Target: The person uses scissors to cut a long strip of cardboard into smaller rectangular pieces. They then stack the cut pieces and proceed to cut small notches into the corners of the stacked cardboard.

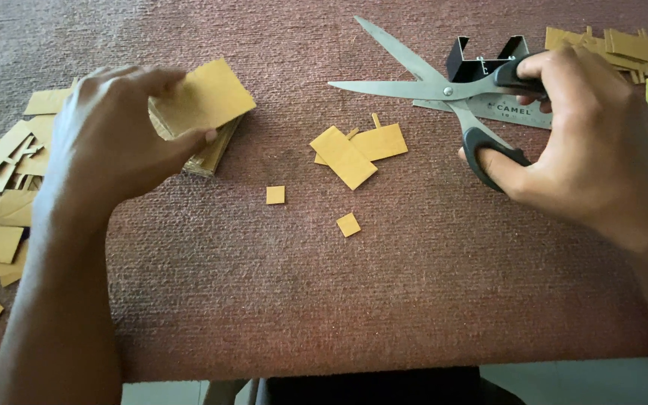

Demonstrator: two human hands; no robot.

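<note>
**Scissors wide open, card piece pinched and ready**

The left hand [110,142] pinches a rectangular brown card piece [208,96] between thumb and fingers, lifted a bit over a small stack of card [211,154] on the mat, so its right edge sticks out free toward the blades. The right hand [590,146] has its fingers closed through the black handles of the scissors [444,94], blades spread wide and pointing left at that piece, well apart from it. Between the hands lie cut card pieces [358,148] and two tiny squares [275,195]. Scrap strips [1,187] pile at far left, more at far right. A metal ruler [504,111] sits under the scissors, next to what's probably a black clip [481,58].
</note>
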